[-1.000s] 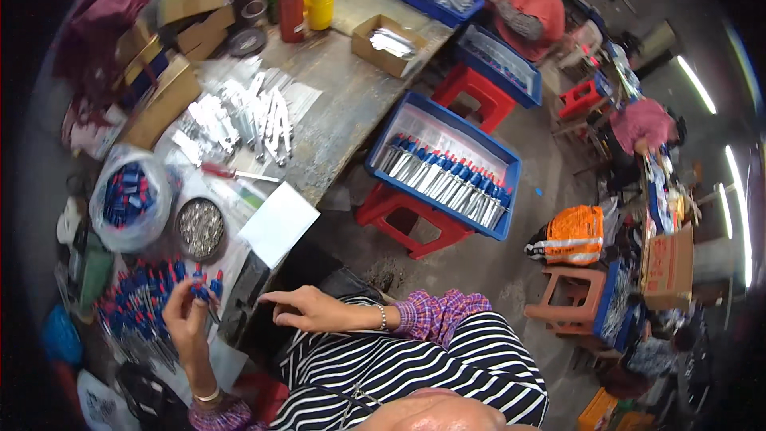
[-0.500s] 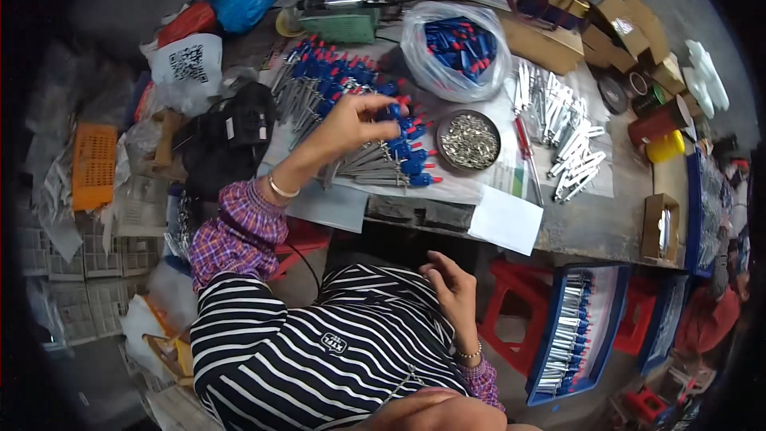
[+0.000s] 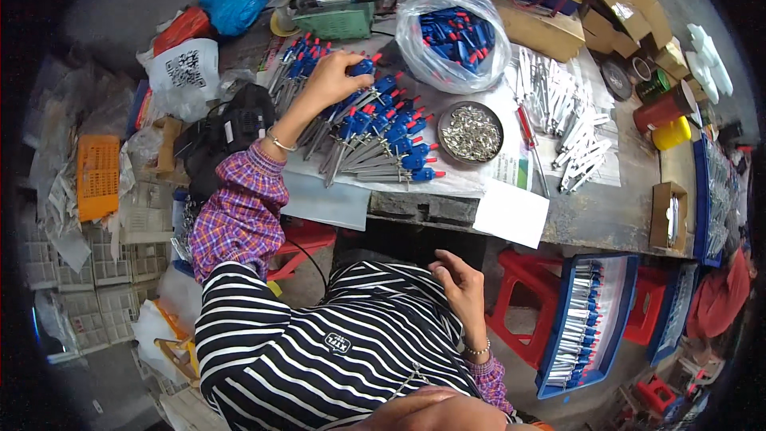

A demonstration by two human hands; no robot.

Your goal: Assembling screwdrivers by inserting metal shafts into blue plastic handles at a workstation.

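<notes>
My left hand (image 3: 337, 84) reaches over a pile of metal rods with blue ends and red tips (image 3: 383, 132) on the table. Its thumb and fingers are closed on the blue end (image 3: 361, 69) of one such rod, towards the back of the pile. How much of that rod is lifted, I cannot tell. Held low by my striped shirt, in front of the table edge, my right hand (image 3: 461, 286) is empty, its fingers loosely apart.
Behind the pile stands a clear plastic bag of blue and red parts (image 3: 415, 56). Right of it are a round dish of small metal pieces (image 3: 444, 144), a red-handled screwdriver (image 3: 526, 128) and loose silvery strips (image 3: 578, 140). A blue tray (image 3: 614, 315) of finished-looking rods stands lower right.
My left hand has moved away from me and to the left, from the middle of the pile towards its back. My right hand has barely moved.
</notes>
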